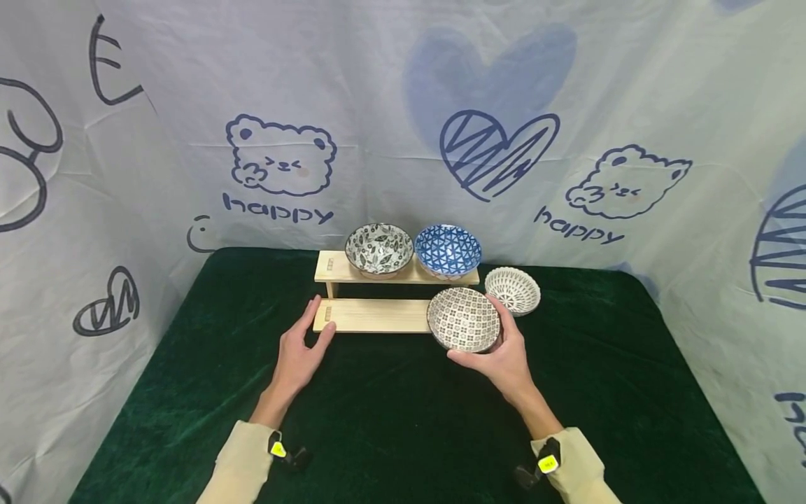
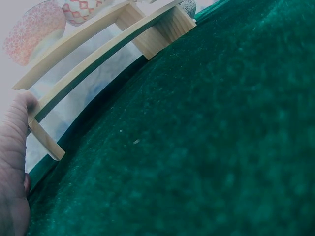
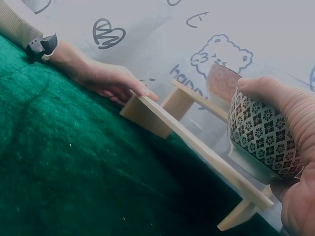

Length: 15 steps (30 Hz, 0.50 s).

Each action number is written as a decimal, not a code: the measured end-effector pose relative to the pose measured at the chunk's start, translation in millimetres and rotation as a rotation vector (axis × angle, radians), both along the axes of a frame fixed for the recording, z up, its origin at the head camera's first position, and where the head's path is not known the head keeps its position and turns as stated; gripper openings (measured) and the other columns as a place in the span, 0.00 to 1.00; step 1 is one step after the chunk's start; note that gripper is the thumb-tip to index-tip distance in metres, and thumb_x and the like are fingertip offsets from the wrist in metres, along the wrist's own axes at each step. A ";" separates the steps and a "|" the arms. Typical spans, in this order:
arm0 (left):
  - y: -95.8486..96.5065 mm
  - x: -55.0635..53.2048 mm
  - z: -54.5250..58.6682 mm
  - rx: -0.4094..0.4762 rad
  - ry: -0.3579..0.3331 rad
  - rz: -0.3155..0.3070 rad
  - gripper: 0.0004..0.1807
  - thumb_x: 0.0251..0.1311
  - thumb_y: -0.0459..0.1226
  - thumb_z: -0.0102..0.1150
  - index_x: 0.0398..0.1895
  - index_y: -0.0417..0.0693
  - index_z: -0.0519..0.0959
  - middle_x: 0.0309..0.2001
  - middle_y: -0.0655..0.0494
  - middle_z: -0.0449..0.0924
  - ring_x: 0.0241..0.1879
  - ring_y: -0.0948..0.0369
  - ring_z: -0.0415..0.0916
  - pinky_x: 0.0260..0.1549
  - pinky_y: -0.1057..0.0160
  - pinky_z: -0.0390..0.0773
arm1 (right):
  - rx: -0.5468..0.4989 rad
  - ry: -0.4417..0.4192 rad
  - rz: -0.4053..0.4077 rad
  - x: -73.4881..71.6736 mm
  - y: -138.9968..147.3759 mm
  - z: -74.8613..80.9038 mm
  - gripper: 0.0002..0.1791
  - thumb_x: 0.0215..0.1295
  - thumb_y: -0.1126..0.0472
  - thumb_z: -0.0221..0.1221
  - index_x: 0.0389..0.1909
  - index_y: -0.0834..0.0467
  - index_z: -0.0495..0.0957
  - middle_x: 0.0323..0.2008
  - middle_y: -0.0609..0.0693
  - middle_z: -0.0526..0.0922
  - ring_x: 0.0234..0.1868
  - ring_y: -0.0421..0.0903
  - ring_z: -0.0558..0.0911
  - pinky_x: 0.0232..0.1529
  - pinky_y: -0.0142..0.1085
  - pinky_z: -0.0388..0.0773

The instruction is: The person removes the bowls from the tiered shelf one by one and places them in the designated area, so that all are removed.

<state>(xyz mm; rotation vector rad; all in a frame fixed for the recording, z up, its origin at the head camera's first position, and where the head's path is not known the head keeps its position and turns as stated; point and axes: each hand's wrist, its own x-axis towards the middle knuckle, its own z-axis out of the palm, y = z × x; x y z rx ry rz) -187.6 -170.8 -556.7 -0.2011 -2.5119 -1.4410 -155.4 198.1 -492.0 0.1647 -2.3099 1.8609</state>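
My right hand [image 1: 506, 357] holds a small bowl with a dark flower-and-diamond pattern [image 1: 464, 320] by its right side. Thumb [image 3: 256, 87] at the rim and fingers underneath, it keeps the bowl tilted over the right end of the lower step of a two-step wooden stand [image 1: 378, 316]. At the stand's left end, my left hand [image 1: 299, 358] grips the lower board, thumb at its front edge and forefinger by the back corner. On the upper step sit a black-and-white leaf-patterned bowl [image 1: 380, 250] and a blue-and-white bowl [image 1: 448, 250], side by side.
A smaller white patterned bowl [image 1: 513, 291] stands right of the stand on the dark green cloth [image 1: 403, 420]. Behind the table hangs a pale curtain [image 1: 390, 175] with blue drawings. Each wrist wears a black strap with a small camera.
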 end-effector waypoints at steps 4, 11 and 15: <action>-0.1 0.7 0.1 0.001 -0.003 0.000 0.38 0.76 0.50 0.59 0.81 0.45 0.62 0.80 0.47 0.60 0.80 0.49 0.56 0.76 0.40 0.57 | 0.010 0.003 -0.020 1.7 8.1 -1.4 0.61 0.46 0.69 0.82 0.80 0.59 0.56 0.76 0.56 0.65 0.73 0.55 0.68 0.67 0.21 0.66; 0.1 0.5 -0.3 0.001 -0.007 -0.002 0.38 0.76 0.50 0.59 0.81 0.44 0.62 0.80 0.47 0.60 0.80 0.49 0.56 0.76 0.40 0.57 | 0.034 0.020 -0.054 5.1 22.7 -3.1 0.61 0.46 0.70 0.81 0.80 0.58 0.55 0.76 0.57 0.64 0.72 0.55 0.68 0.66 0.19 0.66; 0.2 0.5 -0.7 0.000 -0.005 -0.004 0.38 0.76 0.50 0.59 0.81 0.45 0.62 0.80 0.47 0.60 0.80 0.49 0.56 0.76 0.41 0.58 | 0.040 0.021 -0.073 5.9 30.8 -3.2 0.62 0.46 0.70 0.81 0.80 0.58 0.55 0.76 0.57 0.63 0.72 0.55 0.67 0.65 0.19 0.67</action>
